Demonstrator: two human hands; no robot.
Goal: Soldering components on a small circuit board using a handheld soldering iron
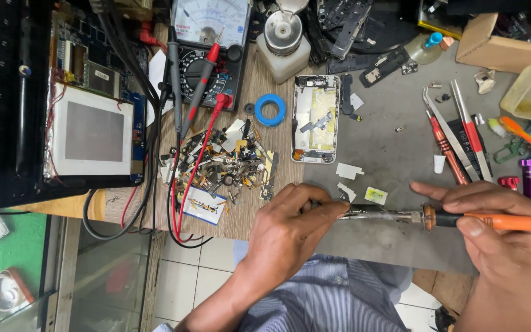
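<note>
Your right hand (505,237) grips one orange-handled soldering iron (450,218) low over the cluttered grey surface (388,154); your left hand (290,224) pinches its tip, perhaps holding something tiny. Beyond: one opened phone frame (315,118), two tweezers (456,126), one multimeter (207,43).

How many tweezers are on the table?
2. Both lie side by side on the grey mat at the right: silver tweezers with a bent tip, and tweezers with a red grip. More may hide in the clutter.

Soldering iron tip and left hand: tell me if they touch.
Touching. The head view shows the left hand with fingertips pinched right on the metal tip of the soldering iron, no gap visible; the right hand holds its orange handle.
</note>
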